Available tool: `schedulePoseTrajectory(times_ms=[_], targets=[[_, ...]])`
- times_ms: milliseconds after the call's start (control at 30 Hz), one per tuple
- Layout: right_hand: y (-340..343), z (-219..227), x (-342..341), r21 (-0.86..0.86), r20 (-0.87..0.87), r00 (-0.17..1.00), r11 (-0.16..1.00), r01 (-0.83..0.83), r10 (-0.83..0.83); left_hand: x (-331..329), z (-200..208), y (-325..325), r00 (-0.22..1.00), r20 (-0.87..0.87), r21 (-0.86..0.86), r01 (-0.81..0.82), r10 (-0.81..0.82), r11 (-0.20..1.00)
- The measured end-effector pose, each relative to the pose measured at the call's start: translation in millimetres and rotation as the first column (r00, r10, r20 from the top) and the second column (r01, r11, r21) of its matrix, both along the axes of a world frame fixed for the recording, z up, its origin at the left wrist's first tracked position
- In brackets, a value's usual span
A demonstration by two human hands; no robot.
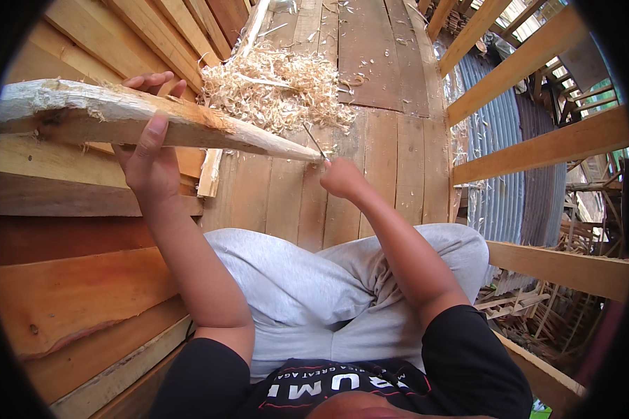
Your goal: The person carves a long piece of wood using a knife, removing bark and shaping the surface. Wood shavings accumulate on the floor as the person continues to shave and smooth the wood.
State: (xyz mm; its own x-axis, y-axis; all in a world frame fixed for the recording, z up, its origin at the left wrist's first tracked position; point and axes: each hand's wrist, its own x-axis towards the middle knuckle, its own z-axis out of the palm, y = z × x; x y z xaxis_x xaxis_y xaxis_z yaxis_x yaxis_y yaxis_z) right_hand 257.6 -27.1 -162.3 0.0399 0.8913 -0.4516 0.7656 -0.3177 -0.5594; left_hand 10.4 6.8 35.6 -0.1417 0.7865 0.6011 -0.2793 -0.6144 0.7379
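A long, pale piece of wood (210,134) reaches in from the left and tapers to a point near the middle of the view. My left hand (149,155) is closed around its thick part, thumb on the near face and fingers behind. Bark-like brown patches mark its side. My right hand (342,179) is closed at the tapered end, gripping a knife whose thin blade (314,141) slants up and left across the tip. The knife's handle is hidden in my fist. Whether the blade bites into the wood cannot be made out.
Curled wood shavings (269,87) lie heaped on the plank floor (384,160) beyond the wood. Board walls (84,279) rise at my left. A slatted railing (538,150) runs along the right, with corrugated metal sheets (493,133) below it. My crossed legs (293,279) are close in front.
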Motion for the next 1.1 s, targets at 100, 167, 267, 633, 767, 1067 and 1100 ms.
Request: schedulePoseTrajectory(times_ms=[100,167,267,633,767,1067,1100], targets=[[1,-4,0,-0.037,0.011,0.998,0.998,-0.055,0.056,-6,-21,-5,0.986,-0.056,-0.103,0.149,-0.155,0.983],[1,-8,2,-0.033,0.040,0.996,0.997,-0.074,0.075,11,-33,-8,0.987,0.022,-0.187,0.161,-0.159,0.969],[2,3,-3,-0.078,0.010,0.999,0.997,-0.029,0.030,45,-47,-8,0.992,0.126,-0.281,0.023,0.013,0.959],[-14,23,-13,-0.050,-0.061,0.998,0.998,0.024,-0.027,75,-46,7,0.891,0.190,-0.330,-0.338,0.412,0.881],[-3,20,-11,0.006,-0.029,0.999,0.999,0.035,-0.035,77,-43,12,0.864,0.227,-0.332,-0.366,0.450,0.869],[-25,29,-4,-0.075,-0.011,0.998,0.995,-0.060,0.060,70,-50,16,0.886,0.219,-0.276,-0.345,0.408,0.897],[-26,27,-5,-0.047,-0.006,0.999,0.998,-0.038,0.038,70,-49,14,0.888,0.226,-0.278,-0.336,0.401,0.900]])
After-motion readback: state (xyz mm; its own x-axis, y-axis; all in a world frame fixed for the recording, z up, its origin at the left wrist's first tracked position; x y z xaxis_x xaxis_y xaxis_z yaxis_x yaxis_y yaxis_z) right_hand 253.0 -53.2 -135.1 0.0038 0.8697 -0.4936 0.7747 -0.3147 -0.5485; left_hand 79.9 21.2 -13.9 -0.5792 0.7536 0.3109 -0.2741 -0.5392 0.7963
